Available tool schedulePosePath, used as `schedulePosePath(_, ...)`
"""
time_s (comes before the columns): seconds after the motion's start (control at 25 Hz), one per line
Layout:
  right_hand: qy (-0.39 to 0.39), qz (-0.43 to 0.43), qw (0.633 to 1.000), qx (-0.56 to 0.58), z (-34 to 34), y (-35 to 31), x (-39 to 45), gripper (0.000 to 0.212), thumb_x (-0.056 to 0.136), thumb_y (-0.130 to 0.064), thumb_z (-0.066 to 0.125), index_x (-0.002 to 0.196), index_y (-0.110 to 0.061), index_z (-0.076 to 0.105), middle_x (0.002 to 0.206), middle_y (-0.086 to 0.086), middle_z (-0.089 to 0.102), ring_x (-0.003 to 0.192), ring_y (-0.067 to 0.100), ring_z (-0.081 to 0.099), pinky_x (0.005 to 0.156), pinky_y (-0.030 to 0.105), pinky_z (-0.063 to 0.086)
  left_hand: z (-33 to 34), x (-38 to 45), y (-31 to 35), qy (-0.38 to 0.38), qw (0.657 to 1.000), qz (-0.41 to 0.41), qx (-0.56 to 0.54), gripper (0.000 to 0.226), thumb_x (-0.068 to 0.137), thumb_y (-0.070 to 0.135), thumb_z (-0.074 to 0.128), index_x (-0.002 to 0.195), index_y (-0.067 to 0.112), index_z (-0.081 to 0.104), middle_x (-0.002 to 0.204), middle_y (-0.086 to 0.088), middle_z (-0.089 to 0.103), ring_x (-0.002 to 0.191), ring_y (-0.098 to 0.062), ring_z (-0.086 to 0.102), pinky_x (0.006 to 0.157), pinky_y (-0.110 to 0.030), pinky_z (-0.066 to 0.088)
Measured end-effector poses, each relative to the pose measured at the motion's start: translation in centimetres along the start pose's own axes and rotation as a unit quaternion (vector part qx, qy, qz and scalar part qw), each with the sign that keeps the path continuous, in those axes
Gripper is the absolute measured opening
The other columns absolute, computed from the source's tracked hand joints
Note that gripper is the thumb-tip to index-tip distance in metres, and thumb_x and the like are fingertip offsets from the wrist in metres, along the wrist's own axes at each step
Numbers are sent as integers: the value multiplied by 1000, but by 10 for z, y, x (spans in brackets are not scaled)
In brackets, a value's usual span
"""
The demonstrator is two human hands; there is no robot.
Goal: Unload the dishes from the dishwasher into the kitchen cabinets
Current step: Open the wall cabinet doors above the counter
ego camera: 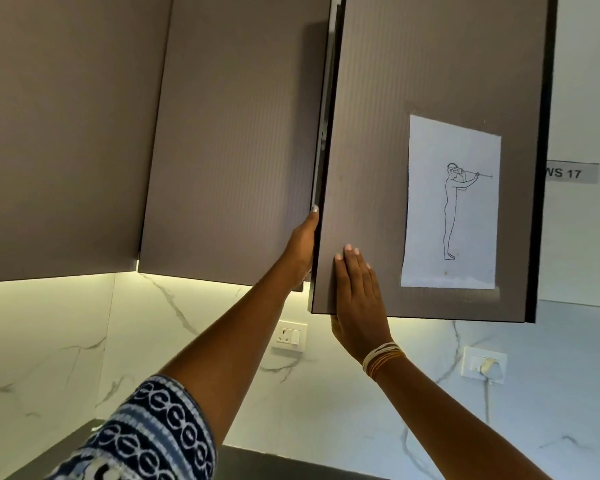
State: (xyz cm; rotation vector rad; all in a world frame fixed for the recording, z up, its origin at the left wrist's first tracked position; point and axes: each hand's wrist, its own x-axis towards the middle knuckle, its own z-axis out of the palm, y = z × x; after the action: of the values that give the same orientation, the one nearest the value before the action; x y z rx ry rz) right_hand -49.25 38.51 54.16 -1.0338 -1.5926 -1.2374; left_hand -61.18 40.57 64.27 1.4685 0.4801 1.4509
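Two taupe upper cabinet doors fill the view. The right door (368, 150) stands slightly ajar, with a dark gap along its left edge. My left hand (300, 251) reaches up into that gap, its fingers hooked behind the door's left edge. My right hand (357, 299) lies flat against the door's lower left corner, fingers spread on the front and thumb under the bottom edge. No dishes and no dishwasher are in view. The cabinet's inside is hidden.
A paper sheet (451, 206) with a line drawing of a standing figure is taped to the right door. The shut left door (236, 140) is beside it. Below are a marble backsplash, two wall sockets (290, 336) (484, 365) and a dark countertop (257, 462).
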Motion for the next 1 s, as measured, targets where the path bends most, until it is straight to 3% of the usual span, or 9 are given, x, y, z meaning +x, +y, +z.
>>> schedulePosePath(0.16,8,10,999,30,-44,1,-9,92,65,-14,84,140,-1,32,145,22,41,135,40,39,109,48,28,24,-23,46,24,996,51,-63,48,96,39,50,129,5,55,120,-17,63,112,-31,60,98,-45,50)
schedulePosePath(0.28,16,20,998,49,-75,4,-16,93,65,-17,85,140,-1,31,146,22,38,134,41,39,108,49,32,41,-48,69,-7,994,75,-81,43,93,27,58,128,3,56,106,-12,67,93,-24,67,84,-37,56)
schedulePosePath(0.36,16,32,997,74,-94,7,-22,94,67,-19,84,141,-2,28,148,19,32,135,42,38,105,51,38,50,-64,76,-43,994,69,-77,40,91,26,61,126,7,58,105,-9,69,89,-22,69,82,-39,58)
schedulePosePath(0.52,12,63,989,133,-146,22,-37,98,68,-24,82,144,-7,23,152,14,25,138,37,32,103,52,43,83,-98,87,-109,992,51,-49,33,90,30,63,122,20,61,116,-5,68,102,-26,67,86,-43,56)
schedulePosePath(0.6,-10,51,985,167,-177,32,-44,101,67,-36,77,146,-9,21,154,11,24,141,31,28,108,45,38,99,-105,91,-144,987,47,-48,35,90,30,62,125,27,58,121,-3,66,106,-25,65,87,-45,55)
schedulePosePath(0.76,-30,29,950,309,-240,44,-27,86,68,-37,56,144,-7,29,150,1,35,139,20,35,112,33,36,120,-103,89,-213,975,40,-53,67,80,45,66,141,37,41,144,-8,48,126,-31,52,87,-47,53)
schedulePosePath(0.88,14,97,934,345,-265,49,16,72,75,-34,52,142,-17,33,135,-12,44,127,8,45,102,29,44,137,-93,78,-274,960,24,-52,86,66,61,69,143,42,35,151,-7,39,133,-33,43,91,-51,50)
schedulePosePath(1.0,63,193,938,280,-268,54,64,70,80,-36,57,144,-25,31,134,-14,43,125,6,45,103,36,46,159,-85,74,-335,941,35,-45,72,76,63,61,141,44,37,151,-6,38,136,-32,40,102,-58,41)
